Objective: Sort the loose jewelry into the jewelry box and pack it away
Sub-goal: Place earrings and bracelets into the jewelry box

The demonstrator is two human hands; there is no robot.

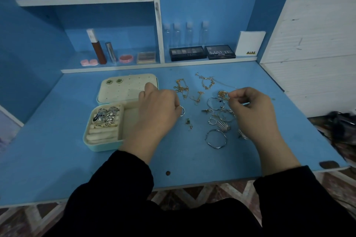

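The open teal jewelry box lies left of centre on the blue desk. Its cream lid carries two green stud earrings. Several silver rings sit in the ring rolls of the base. My left hand hovers at the box's right edge with curled fingers holding a thin silver ring. My right hand pinches a tangled gold piece above the loose pile. Gold chains and silver hoops lie scattered between and below the hands.
Shelves behind the desk hold makeup palettes, small clear bottles, lipstick tubes and a white card. A dark object lies at the desk's right edge. A tiny green earring rests mid-desk.
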